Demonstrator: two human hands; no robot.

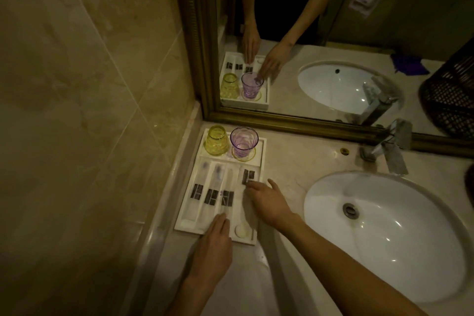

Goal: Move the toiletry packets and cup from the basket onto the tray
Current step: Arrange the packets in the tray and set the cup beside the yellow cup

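On the white tray [259, 240] in the counter's back-left corner, the right hand [269, 201] pinches a packet [248, 176] near the right edge while the left hand [214, 246] lies flat, holding nothing, and a careless nudge could topple the purple cup [243, 141].

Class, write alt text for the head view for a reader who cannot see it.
Two hands, left and right, arrange packets in a white tray beside a sink; a yellow cup and purple cup stand at its far end.
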